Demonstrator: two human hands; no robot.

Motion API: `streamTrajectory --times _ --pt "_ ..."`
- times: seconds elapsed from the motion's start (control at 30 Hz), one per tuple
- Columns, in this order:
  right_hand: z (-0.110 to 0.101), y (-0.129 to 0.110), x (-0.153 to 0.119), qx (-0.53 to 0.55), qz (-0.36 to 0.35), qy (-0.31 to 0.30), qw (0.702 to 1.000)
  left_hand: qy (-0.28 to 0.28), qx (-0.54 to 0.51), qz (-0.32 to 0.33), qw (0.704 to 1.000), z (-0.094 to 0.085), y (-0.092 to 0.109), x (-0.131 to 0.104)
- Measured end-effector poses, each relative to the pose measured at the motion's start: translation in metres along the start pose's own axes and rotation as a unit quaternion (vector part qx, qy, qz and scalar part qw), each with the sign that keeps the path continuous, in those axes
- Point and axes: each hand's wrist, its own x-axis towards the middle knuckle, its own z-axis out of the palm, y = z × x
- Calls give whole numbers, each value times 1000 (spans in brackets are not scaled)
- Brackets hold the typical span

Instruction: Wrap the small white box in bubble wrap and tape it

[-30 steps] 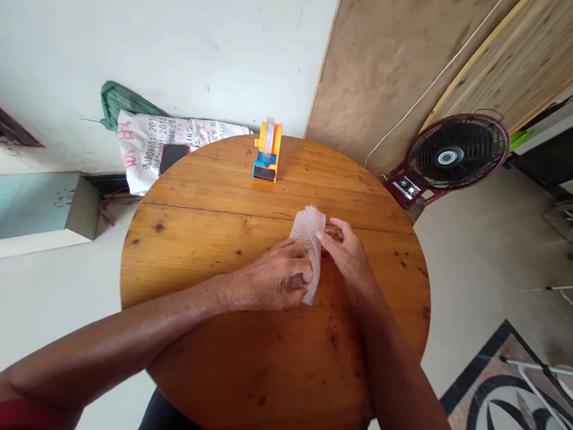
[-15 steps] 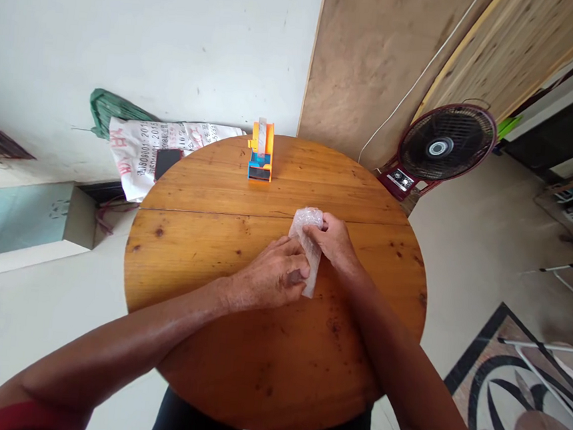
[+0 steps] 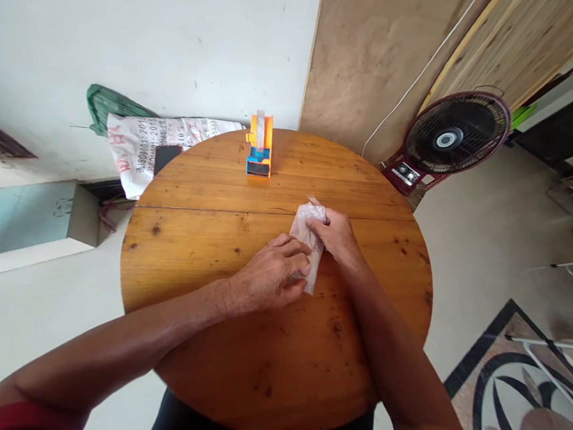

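A bubble wrap bundle [image 3: 304, 224], whitish and translucent, lies over the middle of the round wooden table [image 3: 204, 241]. Whatever may be inside the wrap cannot be made out. My right hand [image 3: 339, 236] grips its upper right edge, the thumb lying on top and the other fingers behind it. With curled fingers, my left hand [image 3: 276, 271] pinches the wrap along its lower left side. The lower end of the bundle sticks out past my left fingertips, and a thin flap points up from its far end.
Toward the far edge of the table stands an orange and blue tape dispenser [image 3: 259, 147] with a roll of tape. A dark red fan [image 3: 446, 141] is beyond the table at right. A printed white sack [image 3: 147, 146] and a green bag [image 3: 112, 111] lie by the wall.
A thin flap now pokes up from the far end of the bubble wrap. My right hand has shifted slightly to the right; both hands keep their hold. The camera view has moved a little.
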Motion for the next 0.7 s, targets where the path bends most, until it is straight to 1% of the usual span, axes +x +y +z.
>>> streamTrajectory --times 0.2,0.4,0.47,0.53,0.6,0.7 --pt "0 3 -1 -2 12 13 1000 0 7 -14 1000 0 3 0" --pt "0 1 -4 -32 -33 50 998 1 37 -37 999 2 6 -2" --pt "2 1 -5 -24 -43 58 997 0 40 -38 998 2 6 -3" --pt "4 -1 -7 10 -37 60 997 -1 41 -36 999 1 6 -3" --pt "5 -5 -10 66 -13 54 996 -6 42 -29 999 1 6 -3" --pt "5 -12 -15 159 29 24 987 -5 42 -19 999 0 6 -2"
